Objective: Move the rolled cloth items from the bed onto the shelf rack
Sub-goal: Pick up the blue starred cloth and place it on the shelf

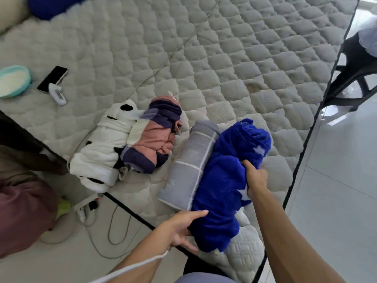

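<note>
Several rolled cloths lie near the bed's (pixel 234 64) front corner. The blue fleece roll (pixel 226 180) with white stars lies nearest me. My left hand (pixel 183 227) grips its near end, thumb on top and fingers underneath. My right hand (pixel 256 178) clutches its right side, fingers dug into the fleece. Against its left side lies a grey roll (pixel 187 166) with white lines. Further left sit a pink and purple roll (pixel 155 137) and a white roll with black patches (pixel 102 152). No shelf rack is in view.
A phone (pixel 53 78), a small white device (pixel 58 96) and a teal bowl (pixel 13 81) lie on the bed at left. A cable crosses the mattress. A power strip (pixel 85 208) and cords lie on the floor at left. A black chair (pixel 355 74) stands at right on the tiled floor.
</note>
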